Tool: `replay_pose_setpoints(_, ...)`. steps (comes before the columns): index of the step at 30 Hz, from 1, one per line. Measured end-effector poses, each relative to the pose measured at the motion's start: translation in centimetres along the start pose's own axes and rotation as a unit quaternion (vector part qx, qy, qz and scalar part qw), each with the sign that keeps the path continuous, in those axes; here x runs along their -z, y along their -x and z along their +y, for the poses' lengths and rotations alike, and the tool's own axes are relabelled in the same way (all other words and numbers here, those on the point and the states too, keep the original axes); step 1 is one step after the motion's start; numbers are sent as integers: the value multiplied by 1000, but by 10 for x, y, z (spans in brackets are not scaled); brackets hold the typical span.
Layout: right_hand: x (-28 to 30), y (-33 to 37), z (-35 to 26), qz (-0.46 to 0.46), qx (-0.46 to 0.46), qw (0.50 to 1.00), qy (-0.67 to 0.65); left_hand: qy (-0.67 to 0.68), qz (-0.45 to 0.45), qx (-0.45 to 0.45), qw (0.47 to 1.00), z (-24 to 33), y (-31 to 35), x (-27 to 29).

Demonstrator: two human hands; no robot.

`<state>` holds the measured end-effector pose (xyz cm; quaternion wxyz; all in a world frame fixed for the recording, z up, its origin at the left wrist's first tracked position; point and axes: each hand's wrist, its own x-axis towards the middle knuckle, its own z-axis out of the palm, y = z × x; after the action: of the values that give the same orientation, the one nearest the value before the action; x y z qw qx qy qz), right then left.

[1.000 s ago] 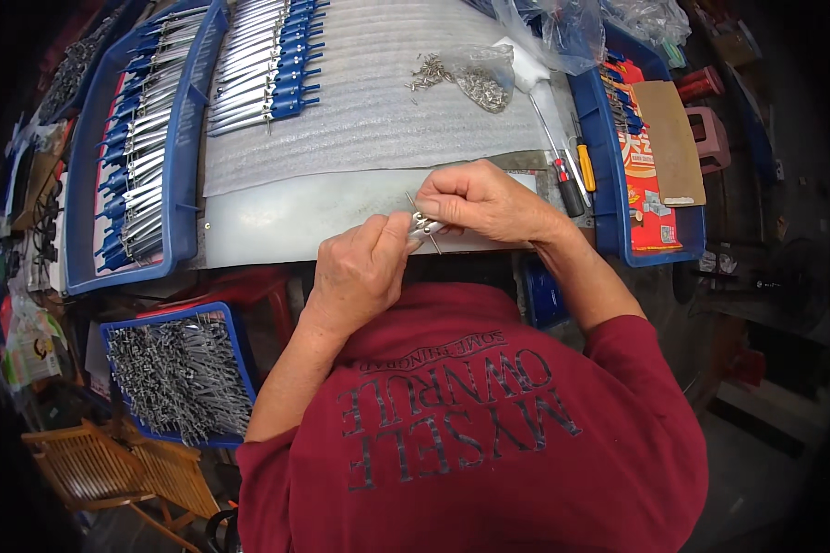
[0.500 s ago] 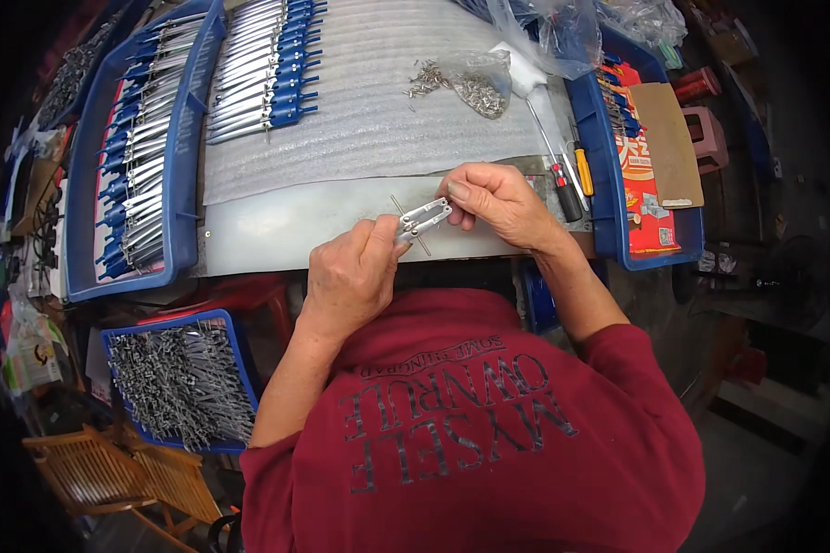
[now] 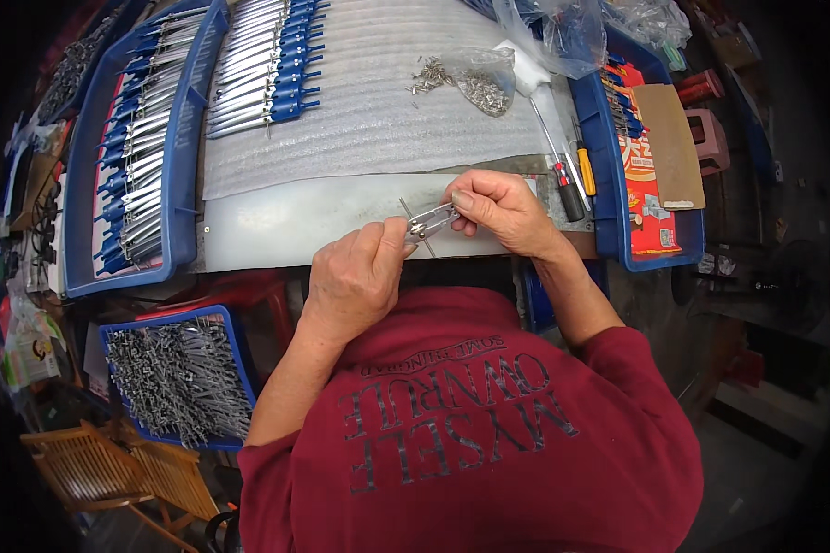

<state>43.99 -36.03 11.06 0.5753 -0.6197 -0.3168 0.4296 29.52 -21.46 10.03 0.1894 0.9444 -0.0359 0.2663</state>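
Observation:
Over the table's near edge, my left hand [image 3: 355, 276] grips a small silver drawing compass [image 3: 431, 224] between thumb and fingers. A thin metal rod crosses the compass near my left fingertips. At the other end of the legs, my right hand [image 3: 503, 210] is closed, with thumb and forefinger pinched at the tips. Whether a small part sits in that pinch is hidden. Beyond my hands, a row of silver compasses with blue heads [image 3: 286, 92] lies on the foam sheet [image 3: 360, 120]. A small heap of metal screws [image 3: 429, 76] spills beside a clear bag [image 3: 484, 90].
Left of me stands a blue tray [image 3: 183, 175] of compasses. Below it sits a blue bin [image 3: 240, 355] heaped with metal parts. Screwdrivers [image 3: 570, 195] lie at the right, beside another blue tray [image 3: 609, 221] holding cardboard [image 3: 669, 147]. A wooden chair [image 3: 92, 465] stands lower left.
The compass has shifted slightly right and tilted in my grip, with its legs turned another way. My left hand moved a little right with it; my right hand remains pinched at the tips.

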Motion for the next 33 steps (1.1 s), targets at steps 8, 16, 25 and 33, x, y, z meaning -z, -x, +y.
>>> replay_pose_setpoints(8, -4, -5, -4, -23, 4, 998, 50, 45, -9, 19, 999, 4, 1, -1)
replay_pose_setpoints(16, -8, -14, -19, -102, -72, 984, 125, 43, -28, 6, 999, 4, 2, -2)
replay_pose_setpoints(25, -9, -14, -14, -118, -38, 979, 164, 53, -48, 9, 997, 5, 6, -3)
replay_pose_setpoints(33, -6, -14, -14, -150, 7, 961, 231, 78, -67, -8, 995, 4, 6, 0)
